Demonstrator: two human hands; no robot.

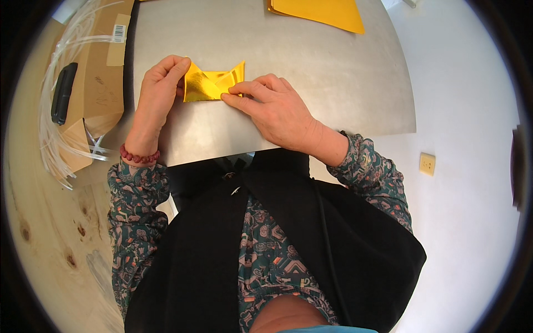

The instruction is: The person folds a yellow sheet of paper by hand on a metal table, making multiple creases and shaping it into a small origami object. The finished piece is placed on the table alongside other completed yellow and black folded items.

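A piece of shiny gold foil paper (206,86), folded into a small shape with two pointed upper corners and crossing flaps, lies near the front of the grey table. My left hand (165,80) pinches its left end between thumb and fingers, with the thumb near the upper left point. From the right, my right hand (272,102) grips the lower right part, its thumb and index finger on the fold. The undersides of the fingers are hidden behind the paper and the hands.
A stack of gold paper sheets (319,12) lies at the table's far edge. On the left stands an open cardboard box (102,83) with clear plastic strips (53,125) hanging over it and a black marker-like object (64,93). The grey table (344,83) ends before a white wall with a socket (427,164).
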